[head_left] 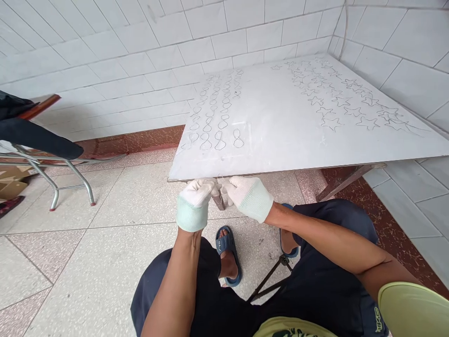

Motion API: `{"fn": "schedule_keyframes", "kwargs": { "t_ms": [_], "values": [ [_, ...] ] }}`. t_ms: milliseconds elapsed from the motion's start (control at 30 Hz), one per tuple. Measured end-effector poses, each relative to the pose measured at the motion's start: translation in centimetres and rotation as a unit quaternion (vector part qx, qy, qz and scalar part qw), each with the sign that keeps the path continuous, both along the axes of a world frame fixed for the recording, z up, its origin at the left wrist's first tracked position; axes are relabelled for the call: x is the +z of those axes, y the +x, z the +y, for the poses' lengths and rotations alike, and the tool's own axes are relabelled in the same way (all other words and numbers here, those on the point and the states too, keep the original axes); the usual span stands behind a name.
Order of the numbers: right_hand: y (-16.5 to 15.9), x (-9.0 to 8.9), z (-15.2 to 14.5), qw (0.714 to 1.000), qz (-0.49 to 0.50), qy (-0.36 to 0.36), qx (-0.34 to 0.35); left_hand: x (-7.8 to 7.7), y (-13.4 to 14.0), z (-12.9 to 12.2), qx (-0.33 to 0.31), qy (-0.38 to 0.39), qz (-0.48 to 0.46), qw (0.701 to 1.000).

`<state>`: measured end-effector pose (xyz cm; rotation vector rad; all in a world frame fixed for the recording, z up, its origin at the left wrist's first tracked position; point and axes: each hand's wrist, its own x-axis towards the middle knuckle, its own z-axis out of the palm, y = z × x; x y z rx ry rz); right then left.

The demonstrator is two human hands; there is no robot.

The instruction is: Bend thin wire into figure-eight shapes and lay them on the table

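Both of my hands wear white knit gloves with pale green cuffs and meet just in front of the table's near edge. Fingers of my left hand are pinched on a thin wire, which is faint and partly hidden by the gloves. From the other side, my right hand pinches the same wire, its fingertips close to the left ones. Past them, on the white tabletop, lie rows of figure-eight wire shapes, with a single one apart from the rows.
Many star-shaped wire pieces cover the table's right side. White tiled walls stand behind and to the right. A metal-legged stool with dark cloth is at the left. Below are my sandalled feet and a black folding leg.
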<state>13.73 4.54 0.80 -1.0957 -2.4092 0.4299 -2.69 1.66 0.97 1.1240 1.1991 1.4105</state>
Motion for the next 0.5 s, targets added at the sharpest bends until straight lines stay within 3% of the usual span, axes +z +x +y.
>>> {"fn": "schedule_keyframes", "kwargs": {
  "t_ms": [167, 267, 300, 400, 500],
  "values": [
    [-0.2, 0.3, -0.6, 1.000, -0.017, -0.013, -0.022, -1.1, -0.2, 1.1, -0.019, 0.004, -0.092, 0.996],
    [0.7, 1.4, -0.6, 0.999, -0.016, -0.028, 0.004, -1.2, -0.3, 1.4, -0.009, -0.001, -0.119, 0.993],
    [1.2, 2.0, -0.3, 0.999, -0.012, -0.045, 0.018, -1.1, -0.4, 1.4, -0.013, -0.004, -0.119, 0.993],
    [3.2, 4.1, 1.1, 0.977, 0.053, -0.202, 0.034, -0.8, -1.1, 1.2, -0.066, -0.009, -0.095, 0.993],
    [4.3, 5.2, 2.4, 0.958, 0.135, -0.254, 0.007, -0.6, -1.5, 0.9, -0.116, -0.006, -0.043, 0.992]
  ]
}}
